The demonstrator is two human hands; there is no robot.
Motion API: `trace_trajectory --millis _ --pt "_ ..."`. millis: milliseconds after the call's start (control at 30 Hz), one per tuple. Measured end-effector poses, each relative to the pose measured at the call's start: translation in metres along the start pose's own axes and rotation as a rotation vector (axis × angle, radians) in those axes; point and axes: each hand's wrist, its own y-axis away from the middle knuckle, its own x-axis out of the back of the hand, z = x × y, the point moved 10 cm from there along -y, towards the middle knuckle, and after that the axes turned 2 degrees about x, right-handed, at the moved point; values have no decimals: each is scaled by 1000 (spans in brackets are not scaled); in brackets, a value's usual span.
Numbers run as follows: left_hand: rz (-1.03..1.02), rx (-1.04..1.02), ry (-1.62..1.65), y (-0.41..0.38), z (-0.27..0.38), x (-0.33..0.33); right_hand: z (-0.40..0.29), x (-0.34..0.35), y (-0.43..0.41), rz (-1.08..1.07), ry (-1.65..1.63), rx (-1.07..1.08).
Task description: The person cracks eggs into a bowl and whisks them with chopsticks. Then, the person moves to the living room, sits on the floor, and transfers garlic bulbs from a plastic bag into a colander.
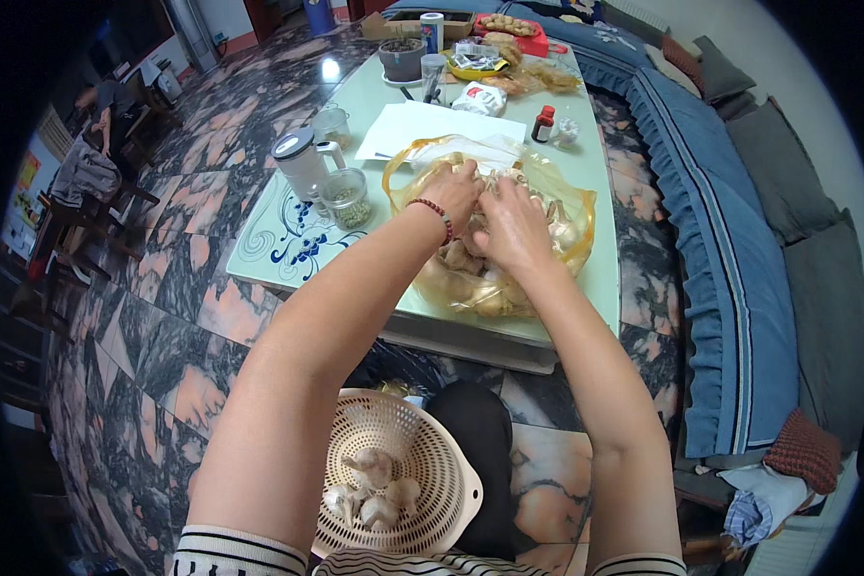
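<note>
A yellowish plastic bag (583,248) full of garlic bulbs (464,257) lies spread wide on the near end of the table. Both hands reach into its mouth, close together. My left hand (452,189), a beaded bracelet at its wrist, is bent over the garlic at the back. Beside it my right hand (517,229) curls down onto the bulbs. The fingertips are partly hidden, so a grip on any bulb cannot be made out. In my lap sits a beige plastic colander (443,461) with several garlic bulbs (369,468) at its bottom.
Left of the bag stand a lidded pitcher (304,165) and a glass jar of green bits (348,201). White paper (439,126) lies behind it, and a red-capped bottle (543,124) stands behind right. A blue-covered sofa (720,252) runs along the right. Another person (111,108) sits far left.
</note>
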Motion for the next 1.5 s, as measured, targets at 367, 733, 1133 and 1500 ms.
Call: trace_trajectory --millis 367,733,1133,1500 --pt "-208 35 -324 -9 -22 -37 84 -32 -27 14 14 -225" --pt "-391 231 -218 9 -38 -34 70 45 8 415 -614 -238" --pt "56 87 352 40 -46 47 -104 34 155 -696 -1707 -242" --pt "-324 -54 1136 240 -26 113 -133 61 179 -811 -1439 206"
